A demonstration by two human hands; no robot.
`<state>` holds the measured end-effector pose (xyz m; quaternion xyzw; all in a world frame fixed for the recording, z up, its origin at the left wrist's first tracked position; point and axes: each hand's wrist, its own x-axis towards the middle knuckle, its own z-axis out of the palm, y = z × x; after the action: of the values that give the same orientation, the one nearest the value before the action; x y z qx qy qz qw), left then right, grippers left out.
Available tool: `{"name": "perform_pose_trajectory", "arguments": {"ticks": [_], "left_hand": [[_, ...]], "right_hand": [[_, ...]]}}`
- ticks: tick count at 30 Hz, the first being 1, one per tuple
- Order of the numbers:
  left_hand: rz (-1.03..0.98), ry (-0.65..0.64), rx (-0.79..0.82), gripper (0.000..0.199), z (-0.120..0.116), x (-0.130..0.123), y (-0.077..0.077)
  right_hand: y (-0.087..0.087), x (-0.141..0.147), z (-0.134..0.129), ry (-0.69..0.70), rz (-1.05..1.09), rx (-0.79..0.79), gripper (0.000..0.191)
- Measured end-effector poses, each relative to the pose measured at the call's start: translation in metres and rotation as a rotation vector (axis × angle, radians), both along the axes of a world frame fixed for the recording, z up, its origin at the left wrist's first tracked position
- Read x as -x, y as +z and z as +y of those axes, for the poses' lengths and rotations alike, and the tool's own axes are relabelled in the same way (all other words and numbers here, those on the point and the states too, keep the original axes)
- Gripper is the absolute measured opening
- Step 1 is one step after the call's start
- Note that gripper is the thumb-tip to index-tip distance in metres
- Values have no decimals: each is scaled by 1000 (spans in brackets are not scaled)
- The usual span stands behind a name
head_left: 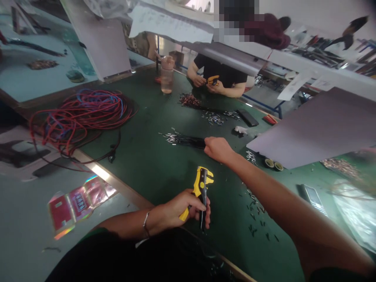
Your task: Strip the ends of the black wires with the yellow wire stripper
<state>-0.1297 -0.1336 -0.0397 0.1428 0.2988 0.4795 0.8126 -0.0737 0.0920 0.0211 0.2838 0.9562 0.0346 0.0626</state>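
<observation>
My left hand [190, 209] is wrapped around the handles of a yellow and black wire stripper [201, 184], its jaws pointing away from me above the green tabletop. My right hand [217, 149] reaches across, its fingers closed at the near right end of a bundle of black wires [190, 141]. The bundle lies flat, and its bare, silvery ends [172, 137] fan out to the left. Whether my fingers grip one wire or several is hidden by the hand. Small dark offcuts [254, 215] are scattered below my right forearm.
Red and blue cable [88, 113] lies coiled at the left. A bottle [167, 76] stands at the back. Across the table a person [219, 80] holds another yellow-black tool [213, 80]. Wire piles [189, 100], a dark phone-like block [247, 117], tape rolls [273, 163] and a phone [314, 199] lie around.
</observation>
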Motion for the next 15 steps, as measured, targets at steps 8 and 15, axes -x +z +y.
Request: {"name": "perform_pose_trajectory", "arguments": {"ticks": [8,15], "left_hand": [[35,44,-66,25,2,0,6],[98,83,-65,27,6,3,7]], "right_hand": [[17,-20,4,-141,285,300,10],[25,-62,-6,-305,581,688,7]]}}
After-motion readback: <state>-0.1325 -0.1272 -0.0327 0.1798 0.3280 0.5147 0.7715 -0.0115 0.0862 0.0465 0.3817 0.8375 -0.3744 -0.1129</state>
